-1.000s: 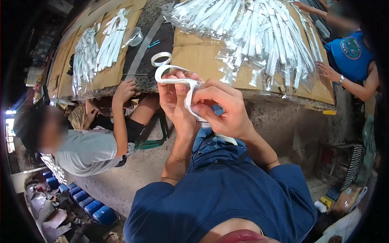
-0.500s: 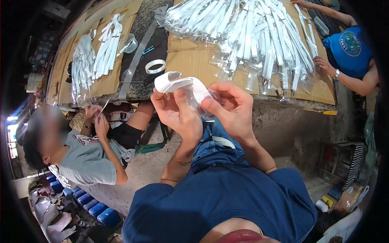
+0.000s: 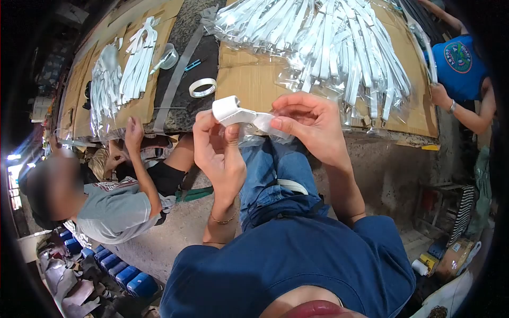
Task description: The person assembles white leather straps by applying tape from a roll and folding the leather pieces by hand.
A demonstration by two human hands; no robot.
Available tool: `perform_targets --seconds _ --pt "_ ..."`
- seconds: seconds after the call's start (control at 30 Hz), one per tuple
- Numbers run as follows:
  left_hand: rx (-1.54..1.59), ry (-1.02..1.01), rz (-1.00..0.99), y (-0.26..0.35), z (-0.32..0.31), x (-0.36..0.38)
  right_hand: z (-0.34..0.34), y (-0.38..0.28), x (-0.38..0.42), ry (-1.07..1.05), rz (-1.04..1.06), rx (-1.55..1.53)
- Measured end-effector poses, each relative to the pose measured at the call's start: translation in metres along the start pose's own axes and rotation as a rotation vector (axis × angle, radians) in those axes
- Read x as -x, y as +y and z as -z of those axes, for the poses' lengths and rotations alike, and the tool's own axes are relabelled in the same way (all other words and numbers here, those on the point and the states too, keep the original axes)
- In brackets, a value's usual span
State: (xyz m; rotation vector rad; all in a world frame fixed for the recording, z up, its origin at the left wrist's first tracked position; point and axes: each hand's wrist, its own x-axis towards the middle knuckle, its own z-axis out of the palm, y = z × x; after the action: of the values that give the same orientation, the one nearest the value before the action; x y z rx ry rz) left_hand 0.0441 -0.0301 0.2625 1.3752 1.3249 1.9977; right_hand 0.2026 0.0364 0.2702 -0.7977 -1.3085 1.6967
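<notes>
A white strap (image 3: 239, 114), curled into a loop at its left end, is stretched between my two hands above my lap. My left hand (image 3: 218, 156) is closed on the looped end, thumb in front and fingers behind. The strap's right part is pinched between thumb and fingers of my right hand (image 3: 315, 127), where it looks twisted. Clear plastic (image 3: 252, 140) hangs just below the strap; my fingers partly hide how it joins. On the cardboard (image 3: 241, 85) beyond lies a large spread of white straps in clear plastic (image 3: 328, 47).
A tape roll (image 3: 203, 88), a blue tool (image 3: 193, 64) and a clear cup (image 3: 169, 56) lie on the table. More white straps (image 3: 139, 63) are at left. One person (image 3: 116, 206) sits left; another (image 3: 456, 63) works at right. Blue containers (image 3: 142, 284) stand lower left.
My hands have moved apart, and the strap's loop has tightened into a smaller roll. The seated person has raised a hand. The person at right has drawn a strap toward the table edge.
</notes>
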Motion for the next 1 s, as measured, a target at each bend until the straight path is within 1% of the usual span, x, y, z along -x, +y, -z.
perform_targets --seconds 0.07,0.1,0.17,0.2,0.27,0.33,0.4,0.47,0.57,0.7,0.8,1.0 --pt "-0.018 -0.072 0.130 0.007 0.002 -0.004 -0.005 -0.005 -0.002 -0.004 0.007 0.037" --pt "-0.017 -0.072 0.131 0.011 0.003 -0.006 -0.008 -0.008 -0.002 -0.008 0.016 0.073" --pt "0.054 -0.102 0.269 0.017 0.004 -0.010 -0.010 -0.011 -0.006 -0.031 0.002 0.074" --pt "0.057 -0.102 0.269 0.018 0.006 -0.013 -0.011 -0.013 -0.009 -0.054 -0.011 0.074" --pt "0.088 -0.139 0.377 0.019 0.011 -0.020 -0.011 -0.019 -0.014 -0.075 -0.043 0.123" --pt "0.076 -0.172 0.390 0.020 0.016 -0.027 -0.010 -0.022 -0.019 -0.098 -0.070 0.175" --pt "0.064 -0.205 0.403 0.021 0.019 -0.032 -0.010 -0.022 -0.021 -0.103 -0.009 0.222" --pt "0.003 -0.228 0.377 0.023 0.020 -0.034 -0.013 -0.024 -0.024 -0.103 0.001 0.249" --pt "-0.056 -0.223 0.401 0.023 0.024 -0.035 -0.018 -0.023 -0.029 -0.124 0.001 0.281" --pt "-0.055 -0.225 0.381 0.021 0.025 -0.035 -0.026 -0.024 -0.034 -0.165 0.008 0.307" --pt "-0.104 -0.199 0.353 0.020 0.028 -0.035 -0.027 -0.020 -0.037 -0.157 0.034 0.282" --pt "0.054 -0.160 0.326 0.007 0.036 -0.031 -0.019 -0.017 -0.035 -0.092 0.060 0.199"
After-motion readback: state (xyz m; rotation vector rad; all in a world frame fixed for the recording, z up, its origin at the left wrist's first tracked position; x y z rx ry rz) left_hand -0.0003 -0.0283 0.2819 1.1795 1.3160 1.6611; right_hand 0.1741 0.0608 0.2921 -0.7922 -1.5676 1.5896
